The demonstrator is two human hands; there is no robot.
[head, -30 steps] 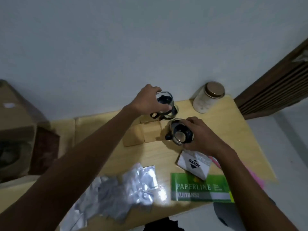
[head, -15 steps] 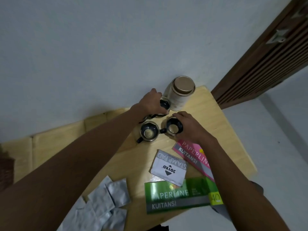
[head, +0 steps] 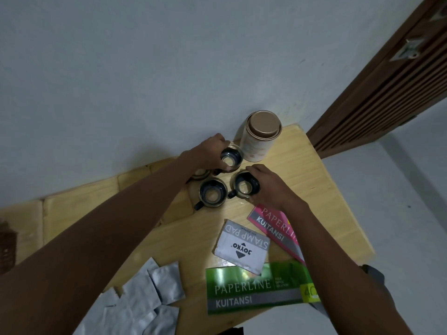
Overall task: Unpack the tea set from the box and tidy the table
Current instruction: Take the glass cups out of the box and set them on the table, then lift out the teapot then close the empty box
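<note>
Three small glass tea cups with dark holders stand close together near the far edge of the wooden table (head: 326, 189). My left hand (head: 208, 154) grips the far cup (head: 231, 159) from its left side. My right hand (head: 271, 187) holds the right cup (head: 245, 186), fingers curled round its right rim. The third cup (head: 212, 195) stands free in front of them, handle pointing toward me. Part of a fourth cup (head: 200, 172) peeks out under my left wrist. A cream tin with a bronze lid (head: 262, 136) stands just behind the cups by the wall.
A white stamp pad box (head: 242, 245) lies mid-table. A pink receipt book (head: 275, 228) and a green receipt book (head: 258, 290) lie to its right and front. Several silver foil pouches (head: 145, 301) sit at the front left edge. A brown louvred door (head: 387, 81) stands at right.
The view swung right and the cardboard box at left left the frame. Both hands moved the cups toward the tin; my left hand brought its cup down beside the tin.
</note>
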